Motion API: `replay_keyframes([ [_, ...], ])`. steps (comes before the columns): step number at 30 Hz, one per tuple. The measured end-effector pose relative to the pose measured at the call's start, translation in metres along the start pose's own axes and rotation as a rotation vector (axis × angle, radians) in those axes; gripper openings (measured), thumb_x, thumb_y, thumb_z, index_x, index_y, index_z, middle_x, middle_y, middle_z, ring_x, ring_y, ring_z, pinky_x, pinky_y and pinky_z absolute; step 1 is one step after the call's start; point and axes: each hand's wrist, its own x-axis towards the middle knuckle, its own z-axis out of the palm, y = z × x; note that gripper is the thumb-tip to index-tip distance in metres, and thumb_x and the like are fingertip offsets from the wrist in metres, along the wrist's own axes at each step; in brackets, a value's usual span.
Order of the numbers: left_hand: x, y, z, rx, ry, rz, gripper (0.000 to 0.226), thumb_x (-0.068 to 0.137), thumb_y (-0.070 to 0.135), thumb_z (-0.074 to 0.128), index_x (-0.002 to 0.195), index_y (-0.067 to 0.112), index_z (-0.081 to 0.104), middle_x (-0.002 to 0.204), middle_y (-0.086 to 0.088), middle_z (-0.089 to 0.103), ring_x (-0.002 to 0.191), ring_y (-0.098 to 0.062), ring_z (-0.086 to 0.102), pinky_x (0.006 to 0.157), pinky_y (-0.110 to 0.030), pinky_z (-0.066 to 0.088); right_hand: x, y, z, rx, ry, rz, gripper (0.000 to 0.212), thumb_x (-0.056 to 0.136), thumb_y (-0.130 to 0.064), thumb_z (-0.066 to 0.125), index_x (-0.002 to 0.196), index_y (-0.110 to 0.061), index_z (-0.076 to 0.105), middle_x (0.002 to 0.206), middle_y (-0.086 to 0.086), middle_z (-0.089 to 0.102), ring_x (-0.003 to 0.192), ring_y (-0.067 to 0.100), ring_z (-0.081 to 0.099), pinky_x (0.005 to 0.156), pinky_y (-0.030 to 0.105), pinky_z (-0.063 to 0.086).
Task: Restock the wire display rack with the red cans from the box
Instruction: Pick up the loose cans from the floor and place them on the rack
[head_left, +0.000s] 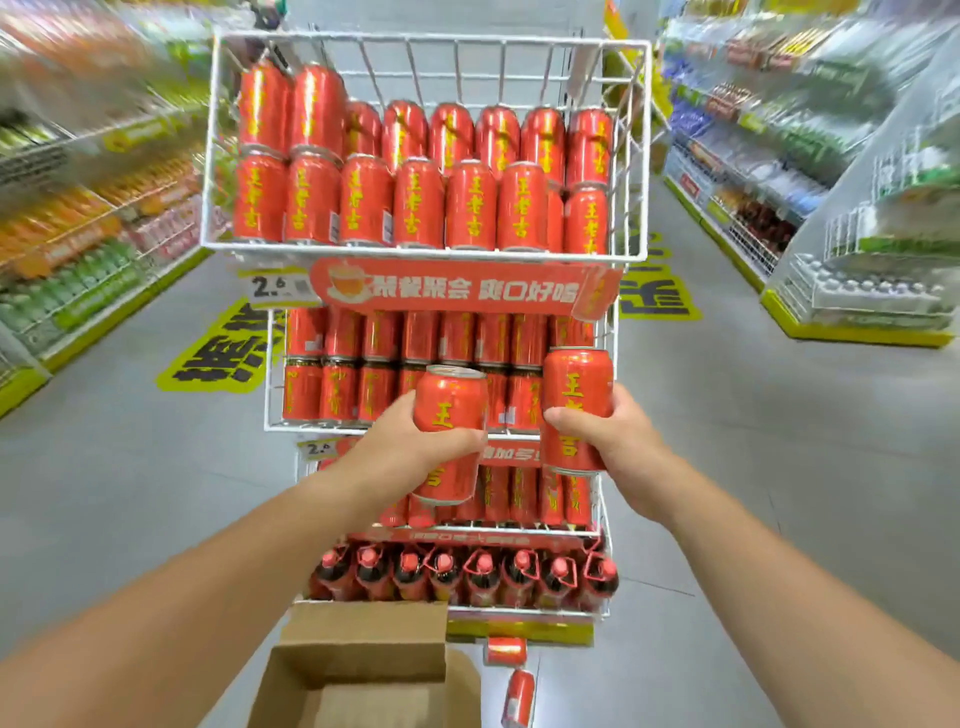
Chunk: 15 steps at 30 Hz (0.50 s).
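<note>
**Two cans in hand, rack placement pending**

The person is standing before the white wire display rack, which is occupying the twelve o'clock position. The left hand is gripping one red cylindrical metal can with yellow lettering; the right hand is gripping a second red can of the same kind. Both cans are being held upright in front of the rack's second tier, at roughly the centre of view, apart from each other and not yet resting on any wire.

The fingers of the left hand are clenching round the middle of the first can, with its top rim standing clear above them. The right hand's thumb is pressing across the front of the second can, and the remaining fingers are wrapping behind it, out of sight.

The brown cardboard box is sitting open at six o'clock on the grey floor; its contents are not showing. Two loose red cans are lying on the floor at five o'clock, just beside it.

Judgement: the top basket is appearing to have headroom above the right-hand columns. Good practice is lifting each can over the front rim, keeping it upright, lettering facing outward, and seating it squarely on the can below before releasing.
</note>
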Motion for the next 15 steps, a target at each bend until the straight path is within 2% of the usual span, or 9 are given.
replay_keyframes([
  [3, -0.005, 0.041, -0.020, 0.022, 0.034, 0.064, 0.066, 0.051, 0.052, 0.086, 0.110, 0.034, 0.062, 0.101, 0.003, 0.076, 0.089, -0.013, 0.075, 0.079, -0.035, 0.060, 0.006, -0.048, 0.017, -0.035, -0.034, -0.034, 0.089, 0.048, -0.062, 0.092, 0.124, -0.032, 0.057, 0.110, 0.001, 0.076, 0.098, 0.026, 0.074, 0.086, 0.053, 0.056],
  [5, -0.007, 0.068, -0.034, 0.034, 0.074, 0.095, 0.065, 0.054, 0.054, 0.085, 0.110, 0.033, 0.061, 0.100, 0.004, 0.076, 0.089, -0.013, 0.075, 0.081, -0.037, 0.061, 0.010, -0.076, 0.029, -0.035, -0.042, -0.074, 0.094, 0.046, -0.062, 0.093, 0.126, -0.030, 0.057, 0.109, 0.001, 0.076, 0.099, 0.025, 0.074, 0.088, 0.052, 0.057],
  [8, -0.004, 0.107, -0.057, 0.070, 0.144, 0.165, 0.050, 0.063, 0.049, 0.085, 0.103, 0.034, 0.060, 0.089, 0.014, 0.076, 0.078, -0.002, 0.073, 0.064, -0.019, 0.058, 0.016, -0.113, 0.045, -0.015, -0.054, -0.110, 0.094, 0.047, -0.058, 0.094, 0.127, -0.027, 0.057, 0.108, 0.001, 0.077, 0.099, 0.024, 0.074, 0.083, 0.047, 0.059],
  [9, -0.001, 0.120, -0.066, 0.077, 0.170, 0.182, 0.051, 0.063, 0.049, 0.085, 0.105, 0.033, 0.059, 0.089, 0.013, 0.076, 0.078, -0.003, 0.073, 0.062, -0.019, 0.056, 0.019, -0.124, 0.050, -0.011, -0.066, -0.115, 0.093, 0.048, -0.058, 0.094, 0.127, -0.028, 0.057, 0.109, 0.001, 0.076, 0.101, 0.024, 0.074, 0.085, 0.047, 0.058],
  [12, 0.010, 0.154, -0.088, 0.118, 0.285, 0.168, 0.077, 0.053, 0.062, 0.080, 0.115, 0.027, 0.050, 0.101, 0.002, 0.070, 0.088, -0.013, 0.069, 0.068, -0.028, 0.050, 0.030, -0.151, 0.057, -0.015, -0.073, -0.124, 0.096, 0.045, -0.062, 0.093, 0.126, -0.031, 0.054, 0.111, -0.001, 0.076, 0.104, 0.025, 0.072, 0.096, 0.051, 0.053],
  [15, 0.025, 0.177, -0.106, 0.130, 0.339, 0.173, 0.081, 0.051, 0.063, 0.081, 0.115, 0.027, 0.046, 0.104, 0.001, 0.068, 0.091, -0.014, 0.069, 0.074, -0.033, 0.054, 0.046, -0.172, 0.059, -0.014, -0.098, -0.136, 0.092, 0.050, -0.059, 0.093, 0.126, -0.026, 0.052, 0.105, 0.000, 0.077, 0.098, 0.024, 0.074, 0.094, 0.054, 0.055],
])
